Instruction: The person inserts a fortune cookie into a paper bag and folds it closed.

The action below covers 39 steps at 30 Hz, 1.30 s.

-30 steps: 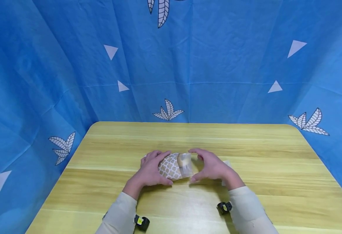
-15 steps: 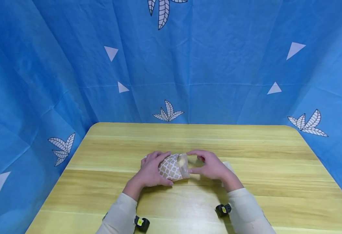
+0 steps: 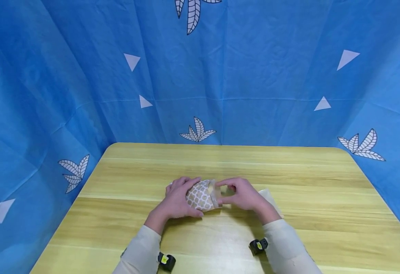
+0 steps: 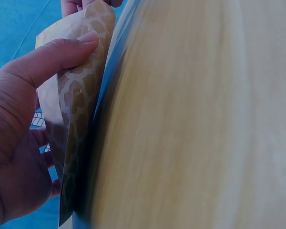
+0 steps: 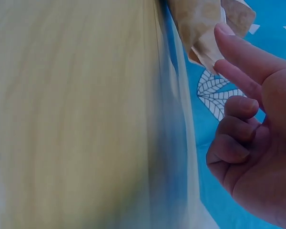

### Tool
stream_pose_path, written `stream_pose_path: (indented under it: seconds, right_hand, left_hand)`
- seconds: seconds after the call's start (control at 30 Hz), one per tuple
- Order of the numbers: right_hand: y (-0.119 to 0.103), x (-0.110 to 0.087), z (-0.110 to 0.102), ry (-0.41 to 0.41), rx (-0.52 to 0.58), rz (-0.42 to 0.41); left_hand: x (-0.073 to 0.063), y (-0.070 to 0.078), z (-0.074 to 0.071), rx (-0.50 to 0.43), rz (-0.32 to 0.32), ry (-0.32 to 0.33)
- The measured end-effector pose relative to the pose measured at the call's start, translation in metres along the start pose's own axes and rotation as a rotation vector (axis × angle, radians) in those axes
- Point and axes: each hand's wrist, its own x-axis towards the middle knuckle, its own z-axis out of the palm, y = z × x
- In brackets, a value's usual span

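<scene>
A patterned paper bag (image 3: 198,198) lies at the middle of the desk (image 3: 104,220), between a person's two hands, its mouth (image 3: 215,195) turned toward the right. The step in hand appears to be the shaping or folding of that end; such a move would call for a steady hold on the body and light, even pressure at the edge. The left hand (image 3: 177,201) grasps the body of the bag, thumb along the near side and the other fingers round the far side. The right hand (image 3: 242,196) reaches in from the lower right, thumb and forefinger extended at the mouth and set apart, the remaining fingers curled toward the palm; whether this grip pinches the paper or merely touches it cannot be told. A translucent sheet (image 3: 267,195) lies beside the right wrist.
</scene>
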Motion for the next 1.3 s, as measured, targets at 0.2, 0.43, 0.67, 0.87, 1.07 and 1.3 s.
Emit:
stream_pose_path:
  seconds: [0.2,0.43,0.67,0.87,1.07,1.3]
  right_hand:
    - [-0.005,0.003,0.005,-0.016,-0.003,-0.003]
    - [-0.008,0.005,0.007,-0.051,-0.01,-0.007]
    - [-0.011,0.005,0.005,-0.054,0.001,0.002]
    - [-0.015,-0.006,-0.011,-0.002,-0.015,0.048]
    - [-0.014,-0.022,-0.036,0.063,0.012,0.073]
    - [-0.009,-0.044,-0.059,0.095,0.046,0.105]
  left_hand:
    - [0.002,0.002,0.002,0.015,0.003,-0.008]
    - [0.002,0.004,0.001,0.005,0.005,-0.005]
    - [0.0,0.004,-0.001,0.0,0.009,0.003]
    - [-0.001,0.003,-0.001,-0.002,-0.002,0.007]
    - [-0.001,0.001,0.0,-0.006,0.004,0.013]
    - [-0.001,0.003,-0.001,-0.01,0.0,0.001]
